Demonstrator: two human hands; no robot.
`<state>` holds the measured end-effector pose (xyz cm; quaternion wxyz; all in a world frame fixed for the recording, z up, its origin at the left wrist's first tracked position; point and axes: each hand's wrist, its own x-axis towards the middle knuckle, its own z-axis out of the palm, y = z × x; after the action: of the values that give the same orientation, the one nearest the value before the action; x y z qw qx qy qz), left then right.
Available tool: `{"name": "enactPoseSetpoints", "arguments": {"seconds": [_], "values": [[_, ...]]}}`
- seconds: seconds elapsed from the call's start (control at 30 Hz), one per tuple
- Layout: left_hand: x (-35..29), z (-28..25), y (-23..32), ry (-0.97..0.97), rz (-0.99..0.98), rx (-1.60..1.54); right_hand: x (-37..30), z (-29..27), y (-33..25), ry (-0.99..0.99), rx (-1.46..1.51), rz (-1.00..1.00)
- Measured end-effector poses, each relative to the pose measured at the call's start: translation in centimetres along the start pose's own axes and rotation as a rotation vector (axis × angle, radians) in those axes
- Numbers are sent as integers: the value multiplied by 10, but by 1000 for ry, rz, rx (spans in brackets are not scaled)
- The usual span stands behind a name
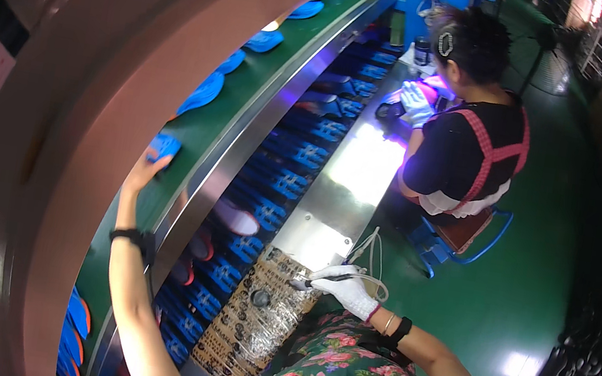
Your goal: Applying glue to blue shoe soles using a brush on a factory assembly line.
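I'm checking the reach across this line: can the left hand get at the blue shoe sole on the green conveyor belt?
Probably yes: the left hand already touches the blue shoe sole on the green conveyor belt, nothing between.
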<state>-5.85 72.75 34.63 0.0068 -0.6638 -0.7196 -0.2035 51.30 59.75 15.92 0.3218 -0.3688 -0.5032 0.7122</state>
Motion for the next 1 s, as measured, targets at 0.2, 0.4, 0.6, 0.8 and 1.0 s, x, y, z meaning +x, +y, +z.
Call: {"name": "enactPoseSetpoints", "arguments": {"seconds": [0.2,0.4,0.6,0.8,1.0], "values": [[-105,-16,60,87,-383,-862,9,-5,2,-71,61,55],[-287,-27,82,588,-432,-694,12,18,10,-234,97,66],[-319,-3,200,612,-718,-877,10,23,-9,-306,49,63],[-351,69,169,523,-696,-1375,10,24,-7,-273,245,0],[-396,135,125,396,-677,-1833,0,43,-56,-360,410,-25]]}}
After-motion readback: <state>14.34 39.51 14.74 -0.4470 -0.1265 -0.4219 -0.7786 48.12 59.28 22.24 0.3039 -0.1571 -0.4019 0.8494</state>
